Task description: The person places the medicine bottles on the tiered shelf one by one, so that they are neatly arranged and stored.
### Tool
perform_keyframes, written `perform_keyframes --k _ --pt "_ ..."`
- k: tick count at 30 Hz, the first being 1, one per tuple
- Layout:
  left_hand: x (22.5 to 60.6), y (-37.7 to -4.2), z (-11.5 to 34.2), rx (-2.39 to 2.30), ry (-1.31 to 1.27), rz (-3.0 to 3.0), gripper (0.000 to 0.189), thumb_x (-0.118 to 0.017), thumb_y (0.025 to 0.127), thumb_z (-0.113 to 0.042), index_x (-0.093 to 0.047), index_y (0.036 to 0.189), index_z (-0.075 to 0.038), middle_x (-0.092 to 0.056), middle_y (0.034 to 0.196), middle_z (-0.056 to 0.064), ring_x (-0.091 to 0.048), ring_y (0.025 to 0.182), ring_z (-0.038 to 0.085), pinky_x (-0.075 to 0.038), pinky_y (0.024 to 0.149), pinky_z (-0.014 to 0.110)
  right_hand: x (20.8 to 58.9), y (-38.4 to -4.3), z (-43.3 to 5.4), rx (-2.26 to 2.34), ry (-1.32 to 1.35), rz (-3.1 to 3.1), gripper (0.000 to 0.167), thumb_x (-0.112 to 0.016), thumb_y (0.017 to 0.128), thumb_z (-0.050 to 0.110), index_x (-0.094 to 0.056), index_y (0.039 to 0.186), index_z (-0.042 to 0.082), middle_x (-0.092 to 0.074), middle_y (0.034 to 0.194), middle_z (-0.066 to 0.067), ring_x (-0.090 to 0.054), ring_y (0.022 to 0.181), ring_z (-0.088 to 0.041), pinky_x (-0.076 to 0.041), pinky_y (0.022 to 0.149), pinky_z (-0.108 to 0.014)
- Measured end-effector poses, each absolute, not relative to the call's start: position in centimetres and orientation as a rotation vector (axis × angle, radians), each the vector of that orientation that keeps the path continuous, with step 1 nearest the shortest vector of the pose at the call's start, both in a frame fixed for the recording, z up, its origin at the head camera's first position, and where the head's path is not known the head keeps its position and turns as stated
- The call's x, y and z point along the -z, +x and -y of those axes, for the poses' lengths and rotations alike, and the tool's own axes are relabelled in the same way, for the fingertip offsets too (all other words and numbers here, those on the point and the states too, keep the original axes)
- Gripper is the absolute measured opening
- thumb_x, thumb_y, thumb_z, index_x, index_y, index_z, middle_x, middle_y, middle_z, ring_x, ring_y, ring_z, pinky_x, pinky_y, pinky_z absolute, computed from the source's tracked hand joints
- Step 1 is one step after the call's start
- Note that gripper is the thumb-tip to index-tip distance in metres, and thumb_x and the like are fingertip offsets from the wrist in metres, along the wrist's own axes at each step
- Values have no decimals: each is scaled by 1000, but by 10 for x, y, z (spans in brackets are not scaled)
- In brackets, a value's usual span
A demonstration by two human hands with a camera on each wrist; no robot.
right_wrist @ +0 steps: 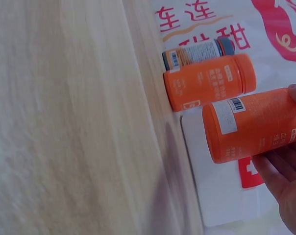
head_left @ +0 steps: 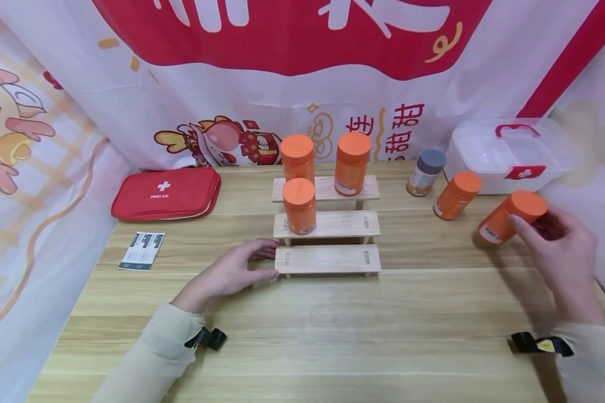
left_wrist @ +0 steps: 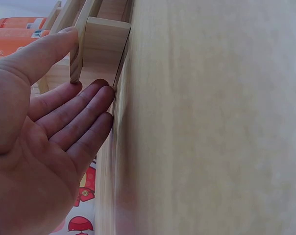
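At the right of the head view, my right hand [head_left: 567, 249] holds an orange bottle [head_left: 509, 218] near its lid. The bottle tilts, and the right wrist view shows its base raised off the table. My left hand [head_left: 232, 270] is at the left end of the lowest step of a wooden tiered stand [head_left: 327, 259]. In the left wrist view, the left thumb [left_wrist: 50, 54] lies at the step's edge, with the other fingers extended beside its end. Two orange bottles [head_left: 353, 165] are on the top step and one orange bottle [head_left: 300, 207] on the middle step.
Another orange bottle [head_left: 457, 196] and a grey-lidded bottle [head_left: 426, 172] stand right of the stand. Behind them is a clear-lidded white box [head_left: 484, 173] with a red handle. A red first aid pouch [head_left: 166, 193] and a printed card [head_left: 142, 251] lie at the left.
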State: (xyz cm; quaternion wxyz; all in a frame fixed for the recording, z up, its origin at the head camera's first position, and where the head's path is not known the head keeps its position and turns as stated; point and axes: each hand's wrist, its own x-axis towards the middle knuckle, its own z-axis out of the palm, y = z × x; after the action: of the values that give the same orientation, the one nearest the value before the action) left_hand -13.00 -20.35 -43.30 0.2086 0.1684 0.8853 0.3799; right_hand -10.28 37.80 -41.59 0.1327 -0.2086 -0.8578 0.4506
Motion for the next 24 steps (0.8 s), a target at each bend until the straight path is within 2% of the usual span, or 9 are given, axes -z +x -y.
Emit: perform_keyframes --k 8,19,24 --pt "432 -129 203 -1060 462 -2460 67 -81 98 -38 -56 154 -13 -67 149 6 -61 142 30 -44 125 58 409 -92 -365 -1202 -542 2509 62 -77 100 39 -57 157 23 -63 133 18 -54 106 7 -43 85 7" --pt "431 -130 203 -1048 446 -2457 67 -82 97 -39 -56 154 -15 -66 151 6 -60 143 31 -43 125 58 401 -88 -349 -1251 -467 2523 61 -78 100 37 -59 156 25 -63 131 18 -56 106 6 -44 84 6" --pt "431 -130 203 -1047 433 -2453 67 -82 97 -39 -56 155 -15 -66 151 6 -60 143 30 -42 126 59 396 -90 -340 -1297 -360 2493 58 -82 98 28 -63 152 19 -63 123 25 -60 105 9 -46 85 5"
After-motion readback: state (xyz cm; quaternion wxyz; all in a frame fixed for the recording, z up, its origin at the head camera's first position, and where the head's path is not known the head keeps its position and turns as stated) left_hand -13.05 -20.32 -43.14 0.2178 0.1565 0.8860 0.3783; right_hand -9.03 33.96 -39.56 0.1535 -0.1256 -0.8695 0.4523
